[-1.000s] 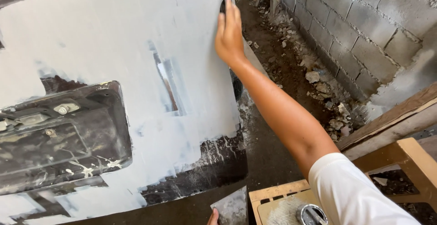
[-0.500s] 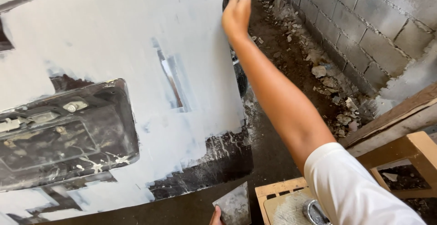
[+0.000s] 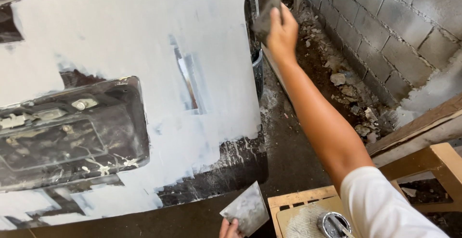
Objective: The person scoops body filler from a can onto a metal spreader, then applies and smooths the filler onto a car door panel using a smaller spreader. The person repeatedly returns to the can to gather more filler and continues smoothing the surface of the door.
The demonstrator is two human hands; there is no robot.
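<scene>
Where putty covers, panel chalky white

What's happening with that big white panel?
A person's right hand presses a dark scraper at the far edge of a panel coated in white filler, with dark patches bare. The left hand holds a smeared metal plate low down. A small open tin sits on a wooden stool nearby.

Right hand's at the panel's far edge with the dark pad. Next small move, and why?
Probably draw the right hand and its dark pad back along the white-coated panel edge: the pad sits at the far corner by the block wall. The left hand holds a metal scraper low, clear of the panel.
</scene>
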